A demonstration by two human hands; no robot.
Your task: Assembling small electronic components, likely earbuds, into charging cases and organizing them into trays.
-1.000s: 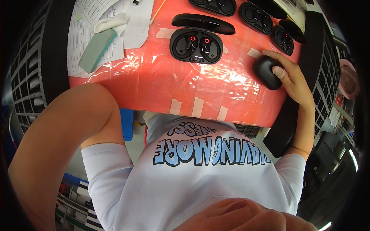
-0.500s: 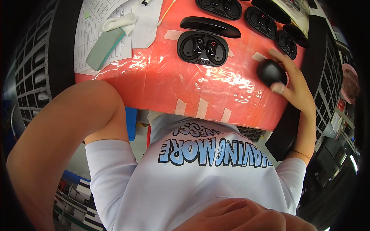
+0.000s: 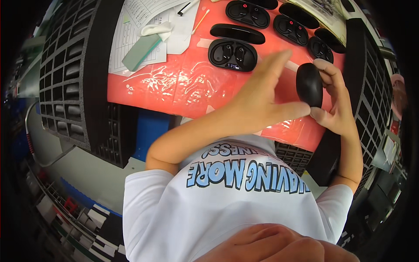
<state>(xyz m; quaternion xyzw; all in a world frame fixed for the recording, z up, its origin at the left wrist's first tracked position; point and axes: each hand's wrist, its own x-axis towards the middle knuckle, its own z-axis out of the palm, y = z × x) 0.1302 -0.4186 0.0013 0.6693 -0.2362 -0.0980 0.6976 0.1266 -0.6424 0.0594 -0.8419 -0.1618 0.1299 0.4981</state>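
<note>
A closed black oval earbud case (image 3: 309, 85) is tilted up at the right of the red table mat (image 3: 166, 94). My right hand (image 3: 338, 107) grips it from the right, with fingers at its top end and the thumb at its lower end. My left hand (image 3: 257, 100) is open on the case's left side, its thumb reaching close to the case's lower end and its fingers pointing away from me, slightly blurred. Beyond my left hand stands an open earbud case (image 3: 231, 54) with two earbuds and a lit display.
More open earbud cases (image 3: 290, 29) stand at the far right. At the far left lie paper sheets (image 3: 179, 41), a grey-green block (image 3: 142, 52), a crumpled white cloth (image 3: 156, 29) and a cotton swab (image 3: 200, 22). Black gridded foam trays (image 3: 70, 74) flank the table on both sides.
My left arm has swung in from the left, bringing its hand beside the closed case. My right hand has tipped the case upright. The view has shifted slightly.
</note>
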